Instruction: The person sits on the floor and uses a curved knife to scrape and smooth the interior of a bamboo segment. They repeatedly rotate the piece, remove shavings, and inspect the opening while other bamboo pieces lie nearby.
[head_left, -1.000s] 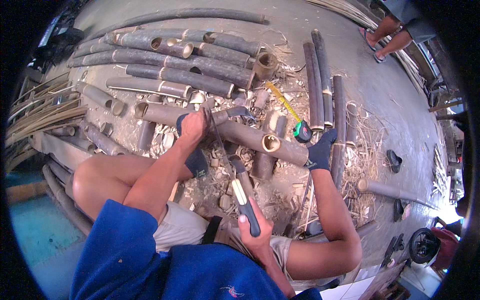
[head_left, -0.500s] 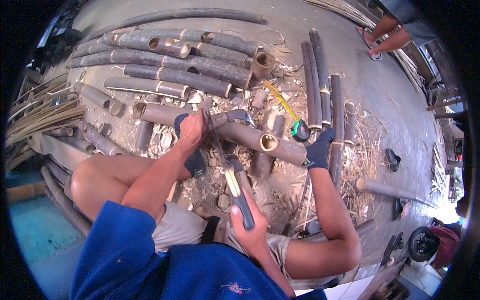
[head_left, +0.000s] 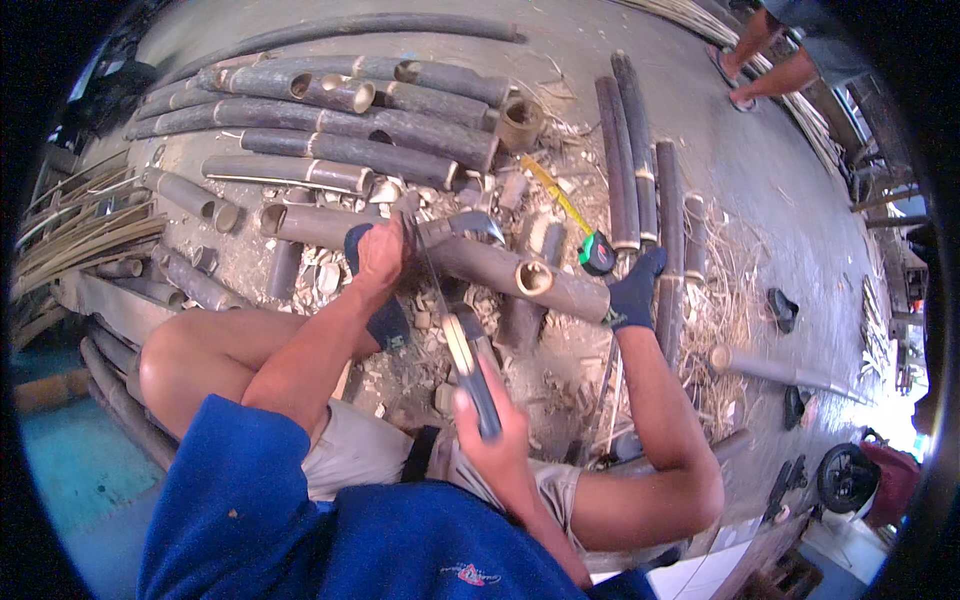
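A long bamboo pole [head_left: 462, 258] lies across in front of me, with a round hole near its right part. My left hand [head_left: 382, 252] is closed around the pole's middle. My right hand [head_left: 492, 428] grips the handle of a handsaw [head_left: 462, 345], handle partly pale and partly dark. Its thin blade runs up to the pole just right of my left hand; how deep it sits there cannot be made out. Beside it, a dark object with a shiny curved edge [head_left: 485, 226] rests against the pole. My right foot, in a dark sock [head_left: 636, 290], touches the pole's right end.
Several cut bamboo poles [head_left: 400, 130] lie at the far left, some with holes. More poles [head_left: 618, 165] stretch away at right. A tape measure [head_left: 596, 254] lies partly pulled out among wood chips [head_left: 330, 275]. Another person's feet [head_left: 738, 80] are at the far right.
My right hand and the saw have slid slightly forward toward the pole. My left hand keeps its grip; the whole view has shifted a little.
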